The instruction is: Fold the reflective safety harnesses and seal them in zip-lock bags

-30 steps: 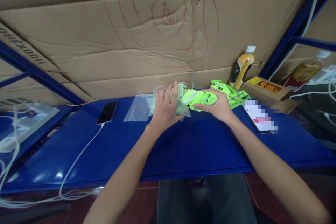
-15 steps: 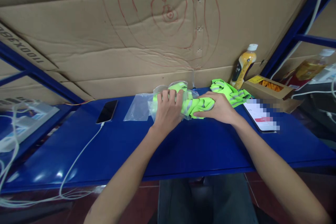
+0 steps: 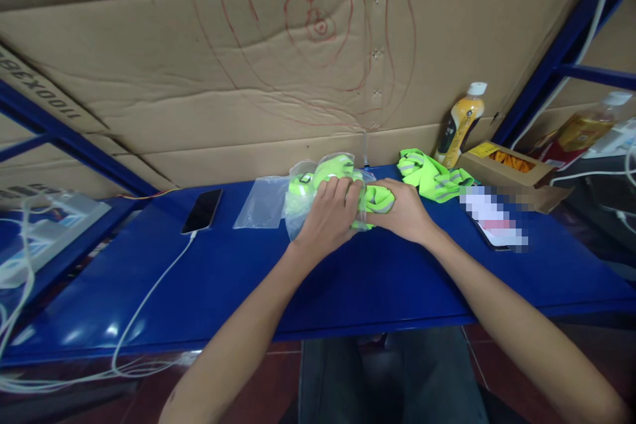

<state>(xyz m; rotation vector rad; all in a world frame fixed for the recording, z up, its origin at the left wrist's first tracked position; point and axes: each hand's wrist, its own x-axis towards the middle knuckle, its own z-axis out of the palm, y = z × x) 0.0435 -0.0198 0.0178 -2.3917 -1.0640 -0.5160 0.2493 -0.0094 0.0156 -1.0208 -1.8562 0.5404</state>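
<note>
A bright green vest with grey stripes lies rolled up, its left part inside a clear plastic bag. My left hand is closed over the bag near its opening, fingers bent round the plastic and fabric. My right hand grips the end of the roll that sticks out on the right, fingers behind it and thumb in front. A second green bundle rests on the table just beyond my right hand. Another clear bag lies flat to the left.
On the blue table, a phone with a white cable sits left. To the right are a yellow bottle, an open cardboard box and a second phone. A cardboard sheet stands behind.
My left hand has slid right towards the bag's opening, uncovering more green fabric in the bag. My right hand has moved left with the roll, and less of it sticks out.
</note>
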